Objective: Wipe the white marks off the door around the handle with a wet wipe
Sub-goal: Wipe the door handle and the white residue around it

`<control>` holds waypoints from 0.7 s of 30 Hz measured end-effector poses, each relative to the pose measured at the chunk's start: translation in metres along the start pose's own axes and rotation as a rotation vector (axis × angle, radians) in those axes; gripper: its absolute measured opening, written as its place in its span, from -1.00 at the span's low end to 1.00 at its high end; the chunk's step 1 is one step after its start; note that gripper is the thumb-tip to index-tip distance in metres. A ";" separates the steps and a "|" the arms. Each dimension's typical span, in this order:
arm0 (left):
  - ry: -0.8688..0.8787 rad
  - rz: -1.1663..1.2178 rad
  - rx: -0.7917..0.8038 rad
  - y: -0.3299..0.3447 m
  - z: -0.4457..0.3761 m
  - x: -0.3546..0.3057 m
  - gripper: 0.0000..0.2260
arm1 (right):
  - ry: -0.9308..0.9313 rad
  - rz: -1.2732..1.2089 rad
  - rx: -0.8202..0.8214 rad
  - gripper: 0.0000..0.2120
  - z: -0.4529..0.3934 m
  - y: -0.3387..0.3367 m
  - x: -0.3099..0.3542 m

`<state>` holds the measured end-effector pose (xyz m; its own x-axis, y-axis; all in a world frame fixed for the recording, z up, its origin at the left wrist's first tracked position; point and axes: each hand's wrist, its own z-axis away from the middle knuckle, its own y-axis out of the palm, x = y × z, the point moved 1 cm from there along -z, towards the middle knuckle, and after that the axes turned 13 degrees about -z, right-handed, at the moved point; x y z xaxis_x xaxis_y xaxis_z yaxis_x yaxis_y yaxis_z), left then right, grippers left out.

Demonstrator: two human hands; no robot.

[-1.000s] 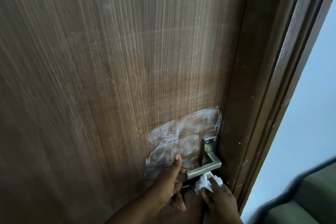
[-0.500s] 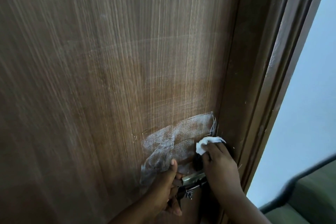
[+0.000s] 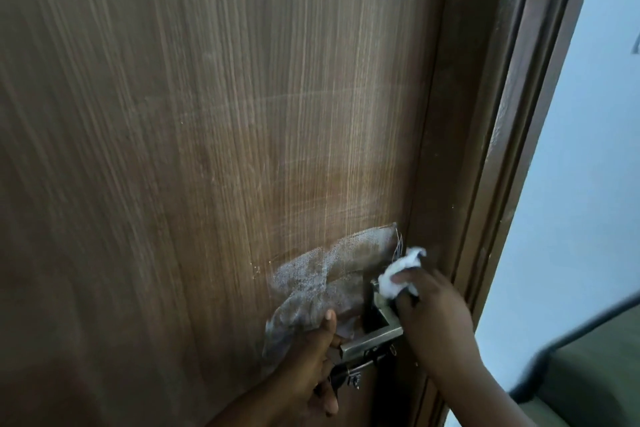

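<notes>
A brown wood-grain door [image 3: 214, 149] fills the view. A patch of white marks [image 3: 311, 274] spreads left of and above the metal lever handle [image 3: 372, 340] near the door's right edge. My right hand [image 3: 433, 315] presses a crumpled white wet wipe [image 3: 398, 274] against the door just above the handle plate, at the right end of the marks. My left hand [image 3: 311, 364] grips the lever from below, thumb up against the door. Keys [image 3: 349, 378] hang under the handle.
The dark door frame [image 3: 502, 149] runs down the right side of the door. Beyond it is a pale wall [image 3: 588, 166]. A dark green cushioned seat [image 3: 595, 374] sits at the lower right.
My right hand rose with the wipe from below the handle to the door above it. The white patch near the handle looks thinner. My left hand stays on the lever.
</notes>
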<state>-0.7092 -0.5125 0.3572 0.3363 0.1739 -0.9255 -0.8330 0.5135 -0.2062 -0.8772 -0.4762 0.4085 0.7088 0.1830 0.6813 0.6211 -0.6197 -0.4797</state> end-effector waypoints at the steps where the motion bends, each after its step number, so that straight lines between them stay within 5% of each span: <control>1: 0.004 0.008 -0.007 0.000 -0.004 0.001 -0.35 | -0.040 0.007 -0.101 -0.81 -0.001 -0.005 0.004; 5: 0.032 -0.040 -0.021 0.001 0.001 -0.005 -0.20 | -0.095 0.029 -0.131 -0.73 -0.021 -0.001 0.004; 11: 0.135 -0.283 -0.025 -0.004 0.000 -0.002 -0.31 | -0.151 0.029 -0.162 -0.68 -0.027 0.008 0.001; 17: 0.349 -1.393 -0.347 0.013 0.012 -0.019 -0.56 | -0.233 -0.107 -0.237 -0.73 -0.022 -0.008 -0.005; 21: 0.314 -1.535 -0.362 0.046 0.000 -0.023 -0.44 | -0.267 -0.174 -0.237 -0.70 -0.020 -0.013 -0.010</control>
<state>-0.7552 -0.4932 0.3690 0.8501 -0.4867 0.2012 0.1202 -0.1925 -0.9739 -0.8995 -0.4854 0.4195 0.6811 0.4735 0.5586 0.6675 -0.7149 -0.2079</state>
